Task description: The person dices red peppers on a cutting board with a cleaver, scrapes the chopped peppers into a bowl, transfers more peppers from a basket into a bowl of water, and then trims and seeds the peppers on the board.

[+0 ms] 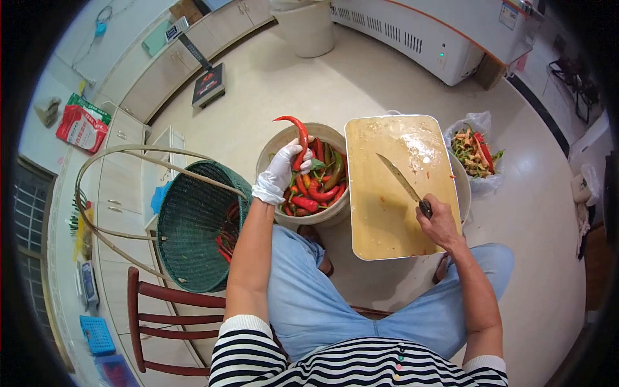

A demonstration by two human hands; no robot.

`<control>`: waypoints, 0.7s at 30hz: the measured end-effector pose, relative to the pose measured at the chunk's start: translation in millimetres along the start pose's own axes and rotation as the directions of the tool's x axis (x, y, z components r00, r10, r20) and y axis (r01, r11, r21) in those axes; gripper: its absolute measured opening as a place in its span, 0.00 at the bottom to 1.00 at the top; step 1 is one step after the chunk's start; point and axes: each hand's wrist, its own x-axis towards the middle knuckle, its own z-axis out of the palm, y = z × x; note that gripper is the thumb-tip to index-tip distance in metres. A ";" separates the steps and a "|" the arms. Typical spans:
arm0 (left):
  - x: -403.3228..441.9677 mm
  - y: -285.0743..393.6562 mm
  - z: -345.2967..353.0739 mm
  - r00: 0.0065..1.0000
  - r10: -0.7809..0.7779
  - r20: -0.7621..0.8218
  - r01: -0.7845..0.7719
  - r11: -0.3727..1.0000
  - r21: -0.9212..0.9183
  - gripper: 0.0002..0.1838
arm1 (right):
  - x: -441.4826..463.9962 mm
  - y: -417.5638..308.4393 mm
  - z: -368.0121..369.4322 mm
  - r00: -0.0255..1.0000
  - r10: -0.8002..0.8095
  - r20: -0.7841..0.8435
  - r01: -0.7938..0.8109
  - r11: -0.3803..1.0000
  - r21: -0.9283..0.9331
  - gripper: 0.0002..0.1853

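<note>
A long red chili pepper (301, 138) is gripped in my left hand (281, 169), which wears a white glove. That hand is above a bucket (271, 145) filled with red, orange and green chili peppers (324, 187). My bare right hand (438, 224) is closed around the dark handle of a kitchen knife (403, 180). The blade points up and left over a yellowish cutting board (387, 226) with a white rim. The board looks wet, with small red bits on it. It rests across a light round container (459, 177), mostly hidden beneath it.
On the left stands a green woven basket (187, 219) with a tall handle and some red chilies inside. A plastic bag of trimmings (476, 155) lies right of the board. A wooden chair (177, 317), a floor scale (209, 85), a bin (306, 31) and a white freezer (412, 32) surround the area.
</note>
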 end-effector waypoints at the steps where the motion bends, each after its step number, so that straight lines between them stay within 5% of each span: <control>1: -2.1 3.0 1.0 1.000 -0.019 0.001 0.019 1.000 0.022 0.17 | 0.4 0.3 0.2 1.000 -0.007 0.001 0.007 1.000 -0.010 0.06; 6: -0.2 4.2 -13.1 0.996 -0.080 0.041 0.076 0.992 0.099 0.14 | 1.1 1.3 2.9 1.000 -0.008 0.004 0.008 1.000 0.007 0.07; 11: 3.5 -0.8 -8.7 0.992 0.100 0.080 -0.097 0.994 -0.046 0.15 | 1.8 -1.9 2.6 1.000 0.021 0.017 -0.021 0.999 0.029 0.08; 15: 2.5 1.2 -12.5 0.987 0.094 0.131 -0.079 0.990 -0.117 0.17 | 2.7 -2.9 3.0 1.000 -0.002 0.027 0.003 1.000 -0.012 0.06; 21: 0.4 3.1 5.2 0.996 0.010 -0.092 -0.017 0.997 -0.074 0.22 | 3.4 -3.9 1.8 1.000 0.000 0.026 0.000 1.000 -0.009 0.06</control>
